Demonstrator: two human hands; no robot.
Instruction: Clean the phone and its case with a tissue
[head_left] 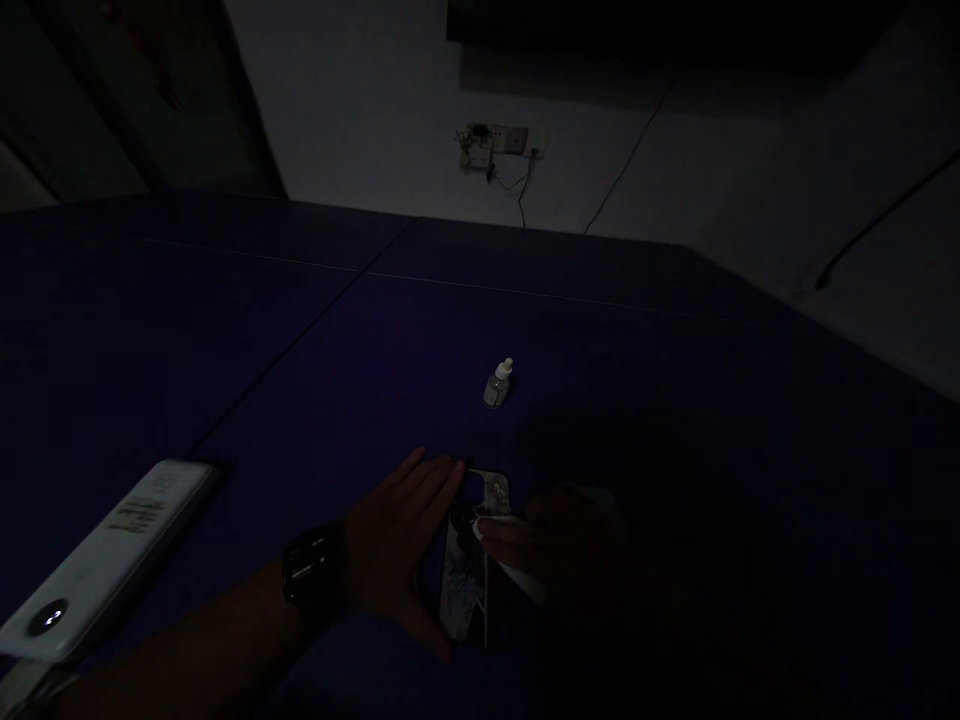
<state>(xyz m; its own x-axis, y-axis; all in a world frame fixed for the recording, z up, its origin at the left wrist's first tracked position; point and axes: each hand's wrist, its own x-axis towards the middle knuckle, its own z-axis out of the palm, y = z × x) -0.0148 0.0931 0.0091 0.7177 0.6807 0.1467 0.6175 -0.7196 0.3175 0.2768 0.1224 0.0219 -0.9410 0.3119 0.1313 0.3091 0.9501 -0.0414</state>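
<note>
A phone case with a dark and pale printed picture and a camera cutout lies flat on the dark blue surface. My left hand, wearing a black smartwatch on the wrist, spans the case's left edge. Its index fingertip touches the upper left corner and its thumb the lower one. Across the case, my right hand presses a white wipe onto the printed face; much of this hand is lost in shadow. A small dropper bottle with a white cap stands just beyond the case.
A long white device with a round dark button lies at the left. The dark blue surface reaches back to a pale wall with sockets and hanging cables. A dark screen hangs above. The room is very dim.
</note>
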